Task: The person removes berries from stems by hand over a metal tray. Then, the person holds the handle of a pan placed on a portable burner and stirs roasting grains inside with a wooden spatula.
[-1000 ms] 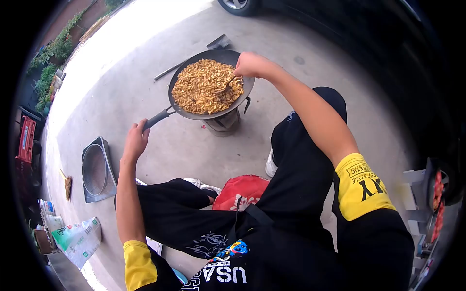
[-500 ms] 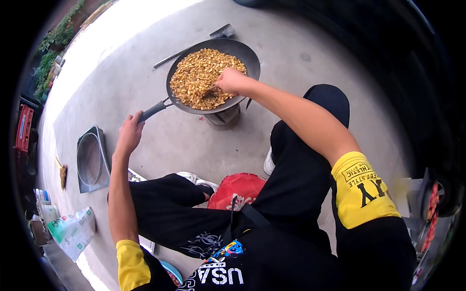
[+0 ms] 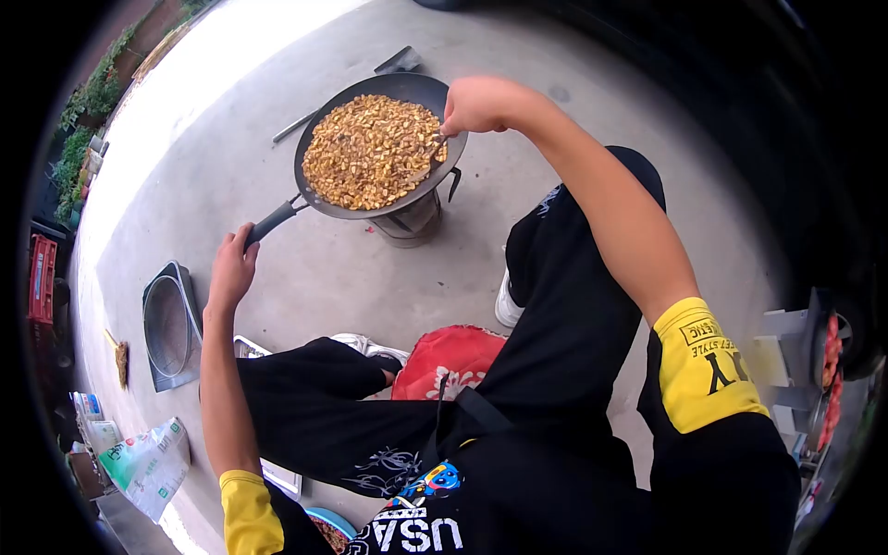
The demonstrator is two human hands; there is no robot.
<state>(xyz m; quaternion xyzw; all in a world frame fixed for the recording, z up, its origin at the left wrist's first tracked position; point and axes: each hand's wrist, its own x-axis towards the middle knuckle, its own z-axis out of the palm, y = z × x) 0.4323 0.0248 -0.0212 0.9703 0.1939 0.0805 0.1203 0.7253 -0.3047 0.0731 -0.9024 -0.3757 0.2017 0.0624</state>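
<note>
A dark frying pan (image 3: 302,169) full of golden-brown chopped pieces (image 3: 370,153) rests on a small cylindrical stove (image 3: 410,225) on the floor. My left hand (image 3: 233,268) is closed around the end of the pan's handle (image 3: 271,224). At the pan's right rim, my right hand (image 3: 479,104) is closed on a slim metal utensil (image 3: 433,160). Its lower end dips among the pieces, so its exact kind is hidden.
A long-handled shovel (image 3: 400,61) lies behind the pan. To the left are a metal tray (image 3: 188,296), a small brush (image 3: 120,363) and a plastic bag (image 3: 153,467). A red cushion (image 3: 449,363) lies between my legs.
My right hand has moved right and up, from over the pieces to the pan's right edge, drawing the utensil along. The pan sits slightly farther left in view. My left hand keeps its hold.
</note>
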